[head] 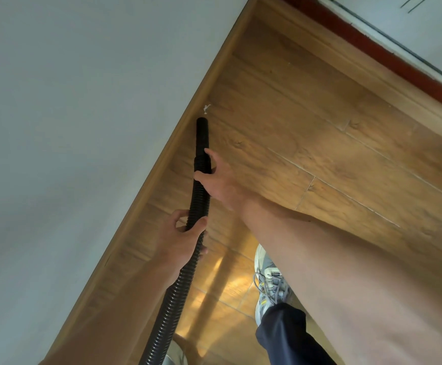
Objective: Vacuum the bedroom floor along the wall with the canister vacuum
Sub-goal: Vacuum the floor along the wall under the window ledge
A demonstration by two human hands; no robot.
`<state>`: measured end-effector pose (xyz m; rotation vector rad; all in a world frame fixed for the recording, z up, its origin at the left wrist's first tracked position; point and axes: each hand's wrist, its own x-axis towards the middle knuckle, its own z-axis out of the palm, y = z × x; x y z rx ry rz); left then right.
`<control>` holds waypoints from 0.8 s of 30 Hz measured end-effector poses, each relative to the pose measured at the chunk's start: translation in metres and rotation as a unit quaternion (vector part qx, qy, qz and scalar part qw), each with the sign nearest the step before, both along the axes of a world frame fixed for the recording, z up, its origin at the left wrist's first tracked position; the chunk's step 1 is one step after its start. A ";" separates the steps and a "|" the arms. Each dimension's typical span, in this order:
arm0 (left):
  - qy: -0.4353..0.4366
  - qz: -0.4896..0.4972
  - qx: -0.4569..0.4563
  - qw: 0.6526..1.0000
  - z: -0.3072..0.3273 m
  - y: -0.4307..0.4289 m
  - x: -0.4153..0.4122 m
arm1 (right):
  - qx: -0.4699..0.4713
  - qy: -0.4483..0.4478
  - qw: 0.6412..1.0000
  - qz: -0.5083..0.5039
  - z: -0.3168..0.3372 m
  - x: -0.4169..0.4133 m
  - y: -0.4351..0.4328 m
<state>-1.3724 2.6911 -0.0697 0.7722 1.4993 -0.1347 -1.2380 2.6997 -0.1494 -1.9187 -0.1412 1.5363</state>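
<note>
A black ribbed vacuum hose (197, 198) runs from the bottom of the view up to a smooth black nozzle (202, 135), whose tip rests on the wooden floor (306, 133) beside the wooden baseboard (177, 151). My right hand (215, 180) grips the hose just behind the nozzle. My left hand (185, 235) holds the hose lower down. A small white scrap of debris (206, 108) lies on the floor just beyond the nozzle tip, against the baseboard. The canister is out of view.
A pale grey wall (69, 127) fills the left side. A dark red threshold strip (388, 56) crosses the top right, with a pale surface beyond. My sneaker (270, 283) and dark trouser leg (288, 335) stand on the floor near the hose.
</note>
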 end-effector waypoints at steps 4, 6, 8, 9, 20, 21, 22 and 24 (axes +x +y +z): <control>-0.003 0.000 0.005 1.000 0.000 0.009 0.017 | 0.005 -0.004 1.000 0.002 -0.001 0.019 0.007; -0.004 -0.002 0.006 1.000 -0.001 0.013 0.025 | 0.006 -0.004 1.000 0.002 0.000 0.027 0.012; -0.006 -0.001 0.008 1.000 -0.003 0.016 0.032 | 0.007 -0.001 1.000 0.000 0.001 0.035 0.016; -0.007 -0.001 0.008 1.000 -0.003 0.018 0.036 | 0.008 -0.001 1.000 0.001 0.002 0.039 0.018; -0.022 -0.021 0.003 1.000 -0.006 0.019 0.077 | 0.007 -0.014 1.000 -0.026 0.005 0.083 0.013; -0.025 -0.026 0.003 0.999 -0.005 0.017 0.079 | 0.008 -0.010 0.999 -0.030 0.006 0.086 0.009; -0.027 -0.030 0.002 0.999 -0.005 0.014 0.080 | 0.010 -0.006 0.999 -0.034 0.006 0.087 0.005; -0.026 -0.036 0.001 0.999 -0.004 0.009 0.080 | 0.012 -0.002 0.999 -0.044 0.008 0.087 -0.003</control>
